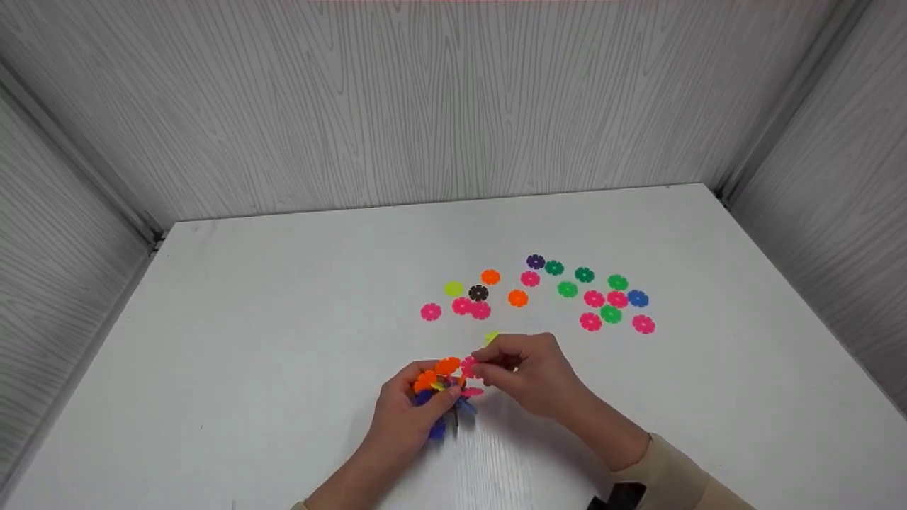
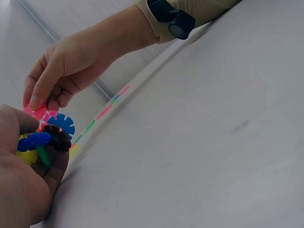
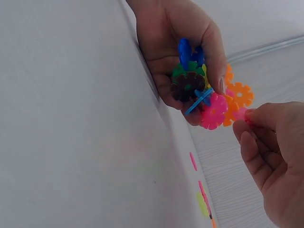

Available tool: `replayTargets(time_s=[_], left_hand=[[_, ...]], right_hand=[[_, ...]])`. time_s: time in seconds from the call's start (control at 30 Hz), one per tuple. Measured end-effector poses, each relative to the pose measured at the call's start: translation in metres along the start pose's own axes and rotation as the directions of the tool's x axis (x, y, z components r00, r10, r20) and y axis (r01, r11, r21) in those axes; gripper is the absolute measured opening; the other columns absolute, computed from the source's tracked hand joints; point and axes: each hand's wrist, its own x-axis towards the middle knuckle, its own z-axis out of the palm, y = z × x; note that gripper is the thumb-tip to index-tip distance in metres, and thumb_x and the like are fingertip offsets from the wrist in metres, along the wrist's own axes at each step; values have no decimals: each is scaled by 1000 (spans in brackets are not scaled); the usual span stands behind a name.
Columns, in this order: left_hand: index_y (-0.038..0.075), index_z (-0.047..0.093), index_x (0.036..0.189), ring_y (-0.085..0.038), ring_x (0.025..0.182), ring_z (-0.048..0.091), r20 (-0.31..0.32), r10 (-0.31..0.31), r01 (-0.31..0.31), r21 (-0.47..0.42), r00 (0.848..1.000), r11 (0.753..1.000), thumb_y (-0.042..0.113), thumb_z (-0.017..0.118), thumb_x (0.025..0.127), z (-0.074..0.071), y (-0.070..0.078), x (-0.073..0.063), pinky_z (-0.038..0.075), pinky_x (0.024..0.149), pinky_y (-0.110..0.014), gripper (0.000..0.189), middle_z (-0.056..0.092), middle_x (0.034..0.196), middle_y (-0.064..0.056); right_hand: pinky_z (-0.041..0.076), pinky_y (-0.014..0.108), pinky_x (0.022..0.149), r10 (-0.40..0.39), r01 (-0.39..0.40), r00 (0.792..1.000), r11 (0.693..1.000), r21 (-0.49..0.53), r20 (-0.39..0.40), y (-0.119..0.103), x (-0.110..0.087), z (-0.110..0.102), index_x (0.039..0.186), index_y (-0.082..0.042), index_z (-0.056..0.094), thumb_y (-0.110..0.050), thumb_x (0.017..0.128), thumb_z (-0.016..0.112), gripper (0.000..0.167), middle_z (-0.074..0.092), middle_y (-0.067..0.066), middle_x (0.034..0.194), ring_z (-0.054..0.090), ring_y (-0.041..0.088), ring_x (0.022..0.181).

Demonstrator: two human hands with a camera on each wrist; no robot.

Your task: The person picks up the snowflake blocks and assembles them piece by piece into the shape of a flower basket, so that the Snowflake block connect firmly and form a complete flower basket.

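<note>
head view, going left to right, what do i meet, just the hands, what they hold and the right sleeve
Going by the middle of each: left hand → cluster of joined discs → pinched pink disc → right hand → beige right sleeve.

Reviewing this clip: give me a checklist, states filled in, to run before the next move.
1. Cluster supported: ok, the left hand holds it.
2. Pink disc under control: ok, the right hand pinches it.
3. Pink disc slotted into the cluster: cannot tell, the right hand partly covers it.
4. Loose discs available: ok, many lie on the table beyond the hands.
5. Loose discs all separate: not ok, two pink ones touch or overlap.
</note>
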Motion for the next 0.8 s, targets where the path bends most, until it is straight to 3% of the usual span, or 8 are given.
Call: replayTargets(time_s=[0.17, 0.3, 0.57, 0.7, 0.8], left_hand=[[11, 65, 134, -26, 133, 57, -6, 28, -28, 14, 1000, 1000, 33, 81, 96, 0, 1, 0, 46, 115, -48, 47, 68, 130, -2], [12, 64, 136, -26, 135, 56, -9, 25, -24, 31, 1000, 999, 35, 82, 95, 1, 3, -1, 47, 115, -49, 50, 67, 132, -2], [10, 58, 145, -24, 130, 63, 136, 64, -51, -94, 989, 994, 29, 76, 99, -2, 4, -1, 50, 111, -37, 53, 67, 140, -5], [13, 61, 142, -24, 132, 60, 147, 72, -67, -40, 986, 997, 31, 79, 98, -3, 2, 0, 46, 115, -44, 51, 69, 136, -1], [16, 63, 141, -25, 136, 57, 126, 64, -64, -4, 990, 998, 32, 79, 98, -3, 0, 1, 42, 118, -51, 49, 68, 137, 2]], right_hand=[[59, 26, 63, -18, 18, 1000, 1000, -13, 2, 1, -1, 3, 107, -16, 84, -17, 96, 81, 11, 77, -10, 89, 66, 14, 70], [60, 28, 65, -12, 12, 1000, 1000, -9, 3, 3, 1, 2, 109, -18, 84, -20, 97, 81, 13, 78, -9, 93, 67, 14, 73], [54, 25, 68, -4, 4, 1000, 1000, -18, 21, 5, 4, -6, 110, -22, 84, -22, 98, 79, 13, 79, -6, 99, 65, 16, 78], [54, 27, 70, -2, 3, 999, 1000, -17, 41, 6, 5, -7, 112, -25, 83, -27, 99, 78, 14, 78, -12, 99, 65, 16, 80], [57, 28, 71, 18, -18, 1000, 999, -35, -8, 11, 7, -11, 115, -24, 82, -29, 100, 77, 17, 77, -14, 100, 65, 17, 82]])
